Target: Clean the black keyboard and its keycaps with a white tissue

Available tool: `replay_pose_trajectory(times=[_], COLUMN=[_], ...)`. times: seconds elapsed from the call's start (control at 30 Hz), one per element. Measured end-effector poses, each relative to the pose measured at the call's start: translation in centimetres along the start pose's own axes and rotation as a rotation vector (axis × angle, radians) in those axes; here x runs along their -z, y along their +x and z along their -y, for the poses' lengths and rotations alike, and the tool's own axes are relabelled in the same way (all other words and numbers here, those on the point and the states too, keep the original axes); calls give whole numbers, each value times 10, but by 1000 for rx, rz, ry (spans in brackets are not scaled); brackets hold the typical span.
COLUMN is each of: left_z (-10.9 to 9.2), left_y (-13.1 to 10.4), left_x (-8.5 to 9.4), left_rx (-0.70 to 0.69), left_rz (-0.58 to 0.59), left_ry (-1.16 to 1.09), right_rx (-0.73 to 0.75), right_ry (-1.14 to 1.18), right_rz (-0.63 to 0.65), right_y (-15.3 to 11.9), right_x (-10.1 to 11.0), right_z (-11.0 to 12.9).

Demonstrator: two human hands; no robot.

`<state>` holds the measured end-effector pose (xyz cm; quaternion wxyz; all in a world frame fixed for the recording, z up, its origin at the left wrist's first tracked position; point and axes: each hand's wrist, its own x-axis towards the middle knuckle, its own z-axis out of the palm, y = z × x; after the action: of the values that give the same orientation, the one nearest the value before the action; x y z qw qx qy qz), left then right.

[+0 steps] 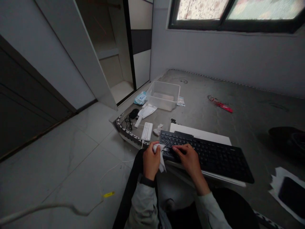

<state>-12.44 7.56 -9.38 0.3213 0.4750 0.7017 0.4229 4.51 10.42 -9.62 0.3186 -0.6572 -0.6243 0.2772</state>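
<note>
A black keyboard (214,157) lies at a slant across a white sheet or flat box (202,132) at the edge of the grey mattress. Beside the keyboard's left end, my left hand (152,159) is closed around a white tissue (162,163), whose loose end hangs below the fingers. Over the keys at that same end, my right hand (189,158) is pinched, thumb and index finger together. Whatever sits between those fingertips, if anything, is too small to make out. A crumpled piece of tissue (158,129) rests just past the keyboard's left corner.
On the mattress (190,86) stand a clear plastic bin (164,95), blue packets (140,98), a black mouse (133,113) with its cable and a white power bank (147,131). A red object (221,105) lies farther back. At right is a dark phone (293,194) on paper.
</note>
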Motion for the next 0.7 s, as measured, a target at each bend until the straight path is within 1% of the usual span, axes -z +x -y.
replay_pose_trajectory(times=[0.1, 0.23, 0.5, 0.7], left_z=[4, 5, 5, 4], left_y=[1, 3, 3, 4], left_x=[-2, -2, -2, -2], left_rx=[13, 21, 36, 43], left_rz=[15, 21, 38, 36], left_ry=[-24, -50, -62, -85], right_rx=[0, -14, -1, 16], right_ry=[-43, -114, -177, -156], right_rz=[0, 7, -21, -46], right_y=[1, 0, -4, -5], right_x=[-11, -20, -25, -27], right_z=[-1, -3, 1, 0])
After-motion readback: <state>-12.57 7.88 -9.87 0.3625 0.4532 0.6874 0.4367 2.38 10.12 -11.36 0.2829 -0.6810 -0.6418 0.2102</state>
